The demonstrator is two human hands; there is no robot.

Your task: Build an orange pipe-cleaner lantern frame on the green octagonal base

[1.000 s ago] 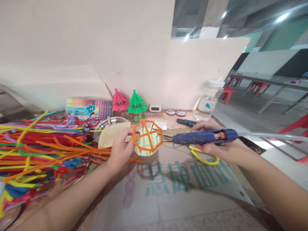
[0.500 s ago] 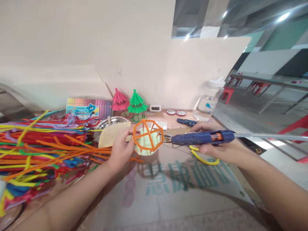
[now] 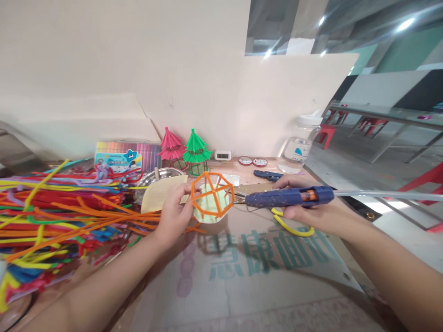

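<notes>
My left hand [image 3: 176, 213] pinches the left edge of an orange pipe-cleaner frame [image 3: 217, 196], an eight-sided shape with spokes. A pale green disc [image 3: 209, 215] forms its far side, joined by short brown posts. In my right hand [image 3: 304, 213] lies a blue glue gun [image 3: 277, 198], with a long clear glue stick [image 3: 377, 195] coming out of its back. The gun's metal nozzle [image 3: 239, 199] points left and meets, or nearly meets, the frame's right edge. Beneath the right hand shows a yellow curved handle [image 3: 294, 228].
Many coloured pipe cleaners [image 3: 69, 207] cover the left side. Behind stand a marker set [image 3: 119, 157], a pink tree [image 3: 170, 145], a green tree [image 3: 196, 150], a small clock [image 3: 223, 155] and a water bottle [image 3: 298, 145]. A metal bowl [image 3: 166, 172] sits behind my left hand.
Hardly anything differs. The glue gun and right hand have shifted very slightly left along with the view; the nozzle stays at the frame's right edge.
</notes>
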